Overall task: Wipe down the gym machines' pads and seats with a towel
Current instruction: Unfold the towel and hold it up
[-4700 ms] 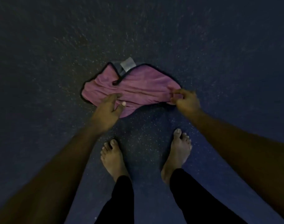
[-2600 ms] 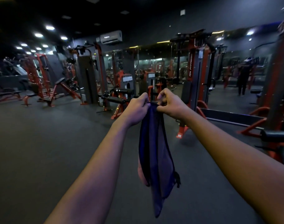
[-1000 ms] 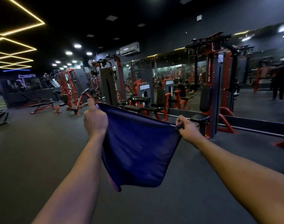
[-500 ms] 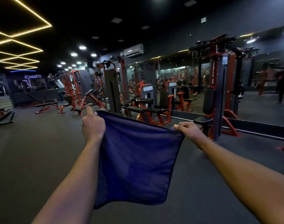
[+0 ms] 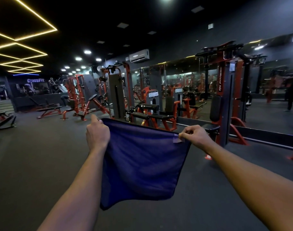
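Left hand (image 5: 97, 134) up front, fist closed tight round the towel's (image 5: 142, 164) left top corner, thumb poking up. Between the arms the towel hangs spread flat in the air, well clear of the floor (image 5: 34, 164), its bottom edge loose and one lower corner drooping. Over on the right, the right hand (image 5: 195, 135) has only a fingertip pinch on the other top corner, right at the little tag (image 5: 177, 139). That pinch looks like the weak point: one tug or a flick to fold the cloth and that corner could slip free, leaving the towel swinging from the left fist, maybe brushing the floor and picking up grit before it touches any pad.

Beyond, the nearest machine (image 5: 150, 114) with its black pads stands well apart from the towel, and the red tower (image 5: 221, 97) with its seat is further right. Nothing wiped yet, by my reading. Walking in with the cloth held this wide, I'd worry it blocks the view of the low red frames and feet ahead.
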